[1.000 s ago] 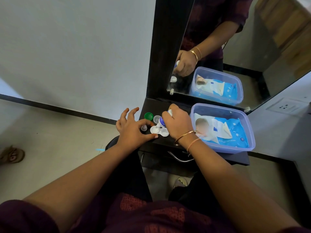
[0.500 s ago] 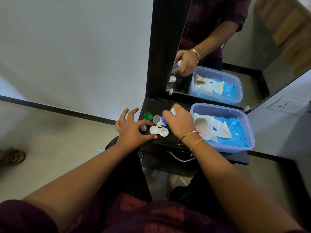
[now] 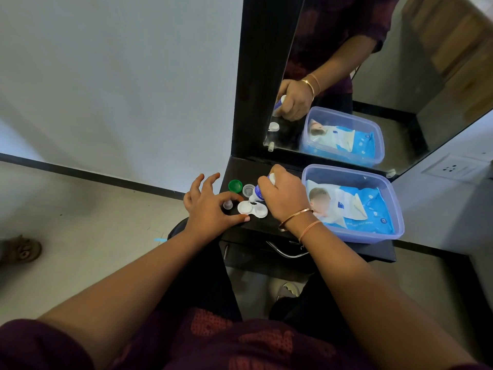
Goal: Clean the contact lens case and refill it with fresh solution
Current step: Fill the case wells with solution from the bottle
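A white two-well contact lens case (image 3: pixel 252 209) lies open on the dark shelf (image 3: pixel 269 225). My right hand (image 3: pixel 284 197) grips a small white and blue solution bottle (image 3: pixel 258 193), tipped nozzle-down over the case between its two wells. My left hand (image 3: pixel 209 205) pinches the case's left well between thumb and forefinger, the other fingers spread. A green cap (image 3: pixel 235 186) and a clear cap (image 3: pixel 248 189) lie behind the case. A small clear bottle cap (image 3: pixel 228 204) stands just left of it.
A clear plastic box (image 3: pixel 394 209) with a blue pack of wet wipes (image 3: pixel 357 206) sits on the shelf to the right. A mirror (image 3: pixel 373 76) rises behind. A drawer handle (image 3: pixel 285 252) is below the shelf edge. A wall socket (image 3: pixel 453 169) is at right.
The bottle's nozzle has shifted slightly left and back over the case. My left hand keeps its hold on the case.
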